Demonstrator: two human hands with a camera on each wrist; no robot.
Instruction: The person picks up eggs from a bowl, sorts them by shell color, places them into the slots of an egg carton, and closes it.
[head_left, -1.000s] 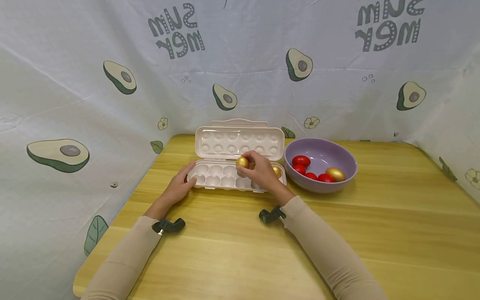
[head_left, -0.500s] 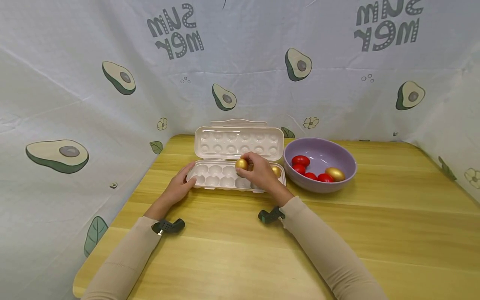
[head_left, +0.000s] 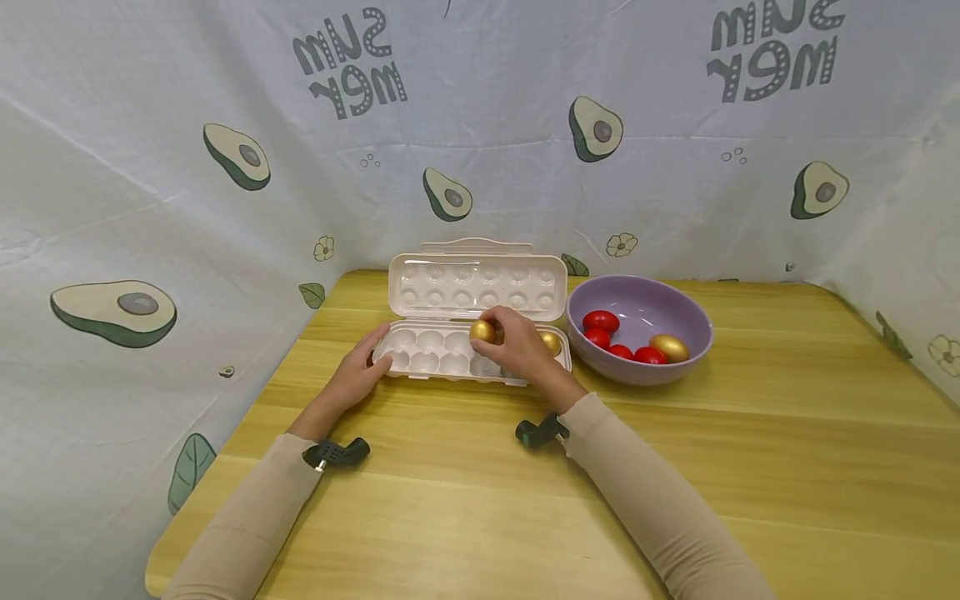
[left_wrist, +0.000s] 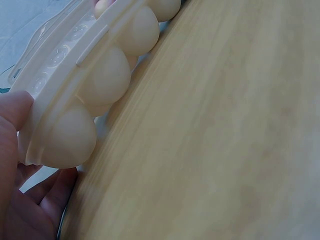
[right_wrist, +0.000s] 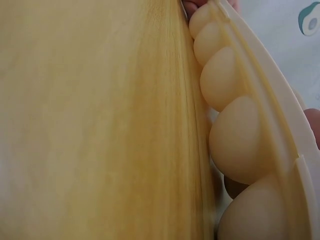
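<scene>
Wooden tabletop [head_left: 450, 500]: left hand [head_left: 357, 373] grips an egg box [head_left: 454, 362], right hand [head_left: 521, 343] pinches a gold egg [head_left: 482, 332] at mid-box.

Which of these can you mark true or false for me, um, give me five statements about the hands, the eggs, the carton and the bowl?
1. The right hand holds a golden egg. True.
2. The left hand grips the left end of the egg carton. True.
3. The lid of the egg carton is closed. False: it stands open at the back.
4. The purple bowl shows four red eggs and another golden egg inside. True.
5. The purple bowl is to the left of the egg carton. False: it is to the right.
</scene>
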